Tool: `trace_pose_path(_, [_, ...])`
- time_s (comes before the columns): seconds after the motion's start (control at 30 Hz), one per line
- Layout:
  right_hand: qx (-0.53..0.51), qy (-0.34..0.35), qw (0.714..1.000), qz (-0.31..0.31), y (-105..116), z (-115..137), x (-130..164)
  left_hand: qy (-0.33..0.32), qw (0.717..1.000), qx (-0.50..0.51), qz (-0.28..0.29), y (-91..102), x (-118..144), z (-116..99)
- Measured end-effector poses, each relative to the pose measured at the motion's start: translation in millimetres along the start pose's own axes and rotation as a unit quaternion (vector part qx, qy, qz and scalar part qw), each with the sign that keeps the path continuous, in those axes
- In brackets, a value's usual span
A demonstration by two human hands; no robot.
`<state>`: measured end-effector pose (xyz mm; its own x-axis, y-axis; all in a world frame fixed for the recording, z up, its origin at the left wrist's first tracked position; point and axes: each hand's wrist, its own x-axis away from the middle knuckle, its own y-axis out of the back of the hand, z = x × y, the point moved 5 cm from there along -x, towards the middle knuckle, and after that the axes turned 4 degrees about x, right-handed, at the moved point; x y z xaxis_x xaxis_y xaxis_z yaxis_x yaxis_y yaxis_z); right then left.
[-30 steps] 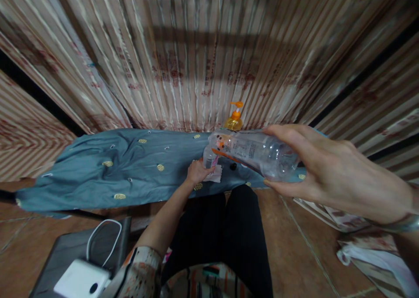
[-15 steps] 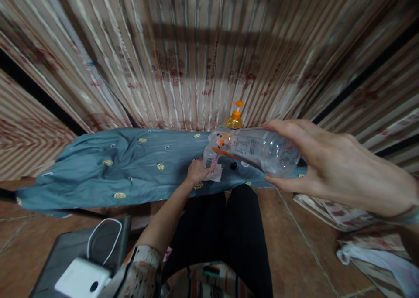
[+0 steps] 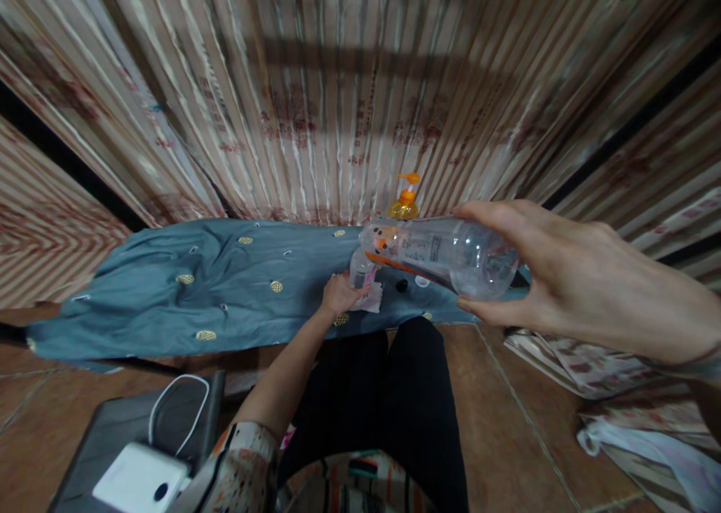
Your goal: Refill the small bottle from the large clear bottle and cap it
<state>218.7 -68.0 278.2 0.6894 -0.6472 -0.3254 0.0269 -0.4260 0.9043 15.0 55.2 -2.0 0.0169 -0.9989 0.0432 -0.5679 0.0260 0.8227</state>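
Note:
My right hand [image 3: 568,276] grips a clear plastic bottle [image 3: 439,254] by its base and holds it tilted almost flat, mouth pointing left. The bottle's mouth is over a small clear container [image 3: 360,268] that stands on a table covered with a blue-grey cloth [image 3: 219,284]. My left hand [image 3: 339,297] is closed around that small container and rests on a white tissue [image 3: 375,300]. A small black cap [image 3: 401,285] lies on the cloth just right of the tissue.
An orange pump bottle [image 3: 404,200] stands at the back of the table against a striped curtain. A white power bank with a cable [image 3: 140,481] lies on a grey stool at lower left. Striped fabric and a white bag [image 3: 636,423] lie on the tiled floor at right.
My right hand has lifted the bottle's base slightly, so the bottle lies a little flatter. My left hand and the small container have stayed in place.

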Motion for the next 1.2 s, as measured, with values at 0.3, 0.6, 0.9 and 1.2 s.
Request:
trace_pose_path(0.3, [-0.005,0.002,1.000,0.008,1,1,-5,-0.006,1.000,-0.019,-0.004,0.2,0,0])
trace_pose_path(0.6, [0.013,0.008,1.000,0.000,3,-7,-8,0.001,1.000,-0.007,-0.010,-1.3,1,2])
trace_pose_path(0.9, [-0.006,0.012,1.000,-0.011,0,-18,-9,-0.007,1.000,-0.019,-0.005,2.3,4,-2])
trace_pose_path(1.2, [-0.005,0.017,1.000,-0.019,0,-19,-10,-0.010,1.000,-0.022,-0.001,1.4,2,-1])
